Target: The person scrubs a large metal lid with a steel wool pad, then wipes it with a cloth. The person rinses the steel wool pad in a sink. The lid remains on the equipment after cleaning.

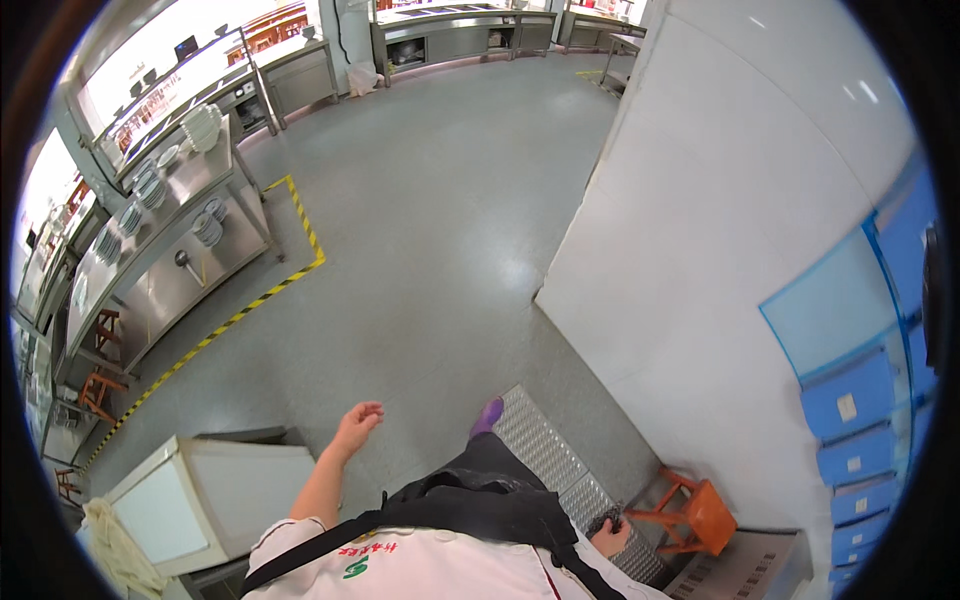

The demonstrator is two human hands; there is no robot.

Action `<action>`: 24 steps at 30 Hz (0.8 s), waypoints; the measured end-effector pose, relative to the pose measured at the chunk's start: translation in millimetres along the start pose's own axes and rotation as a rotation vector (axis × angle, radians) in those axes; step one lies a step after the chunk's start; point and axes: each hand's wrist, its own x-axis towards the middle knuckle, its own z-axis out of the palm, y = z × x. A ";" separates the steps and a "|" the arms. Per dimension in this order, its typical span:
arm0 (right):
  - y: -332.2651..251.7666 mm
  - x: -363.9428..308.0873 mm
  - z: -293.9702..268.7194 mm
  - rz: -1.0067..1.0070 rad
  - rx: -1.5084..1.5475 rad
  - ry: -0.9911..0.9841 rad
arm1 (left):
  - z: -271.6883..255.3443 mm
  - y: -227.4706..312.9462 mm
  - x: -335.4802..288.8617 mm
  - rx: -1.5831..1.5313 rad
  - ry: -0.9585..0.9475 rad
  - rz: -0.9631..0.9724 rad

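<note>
My left hand (358, 428) hangs out in front of my body over the grey floor. Its fingers are loosely bent and a little apart, with nothing in them. Down at my right side, my right hand (611, 538) is closed against a dark, tangled, mesh-like clump (600, 521), possibly a scouring pad; its exact kind is too small to make out. A metal tread-plate strip (545, 445) lies on the floor below that hand. An orange wooden stool (707, 515) stands close to its right. My foot in a purple shoe (487, 417) is at the strip's far end.
At left, a steel table (190, 195) bears stacked plates, with yellow-black tape (250, 305) along the floor. A white cabinet (240, 490) stands near left. A white wall (700, 220) with blue document holders (850, 395) bounds the right. Steel counters (460, 45) line the back.
</note>
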 end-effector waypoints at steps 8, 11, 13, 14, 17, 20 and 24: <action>-399.7 228.3 273.7 -0.402 0.346 -0.082 | 11.7 -20.2 180.3 -0.103 0.329 -0.419; -590.2 282.8 350.9 -0.544 0.603 -0.252 | 31.9 1.1 215.0 -0.098 0.321 -0.783; -702.7 296.7 383.5 -0.563 0.722 -0.548 | 35.1 13.9 264.8 -0.114 0.350 -0.876; -745.3 302.7 399.4 -0.596 0.753 -0.591 | 35.4 24.2 302.1 -0.118 0.353 -0.903; -825.9 313.8 452.7 -0.570 0.846 -0.693 | 28.0 69.6 448.9 -0.081 0.344 -0.908; -882.5 343.4 507.4 -0.507 0.964 -0.626 | 20.2 139.4 626.9 -0.034 0.333 -0.864; -952.5 388.6 509.8 -0.333 0.987 -0.468 | 51.4 282.7 912.9 0.066 0.255 -0.584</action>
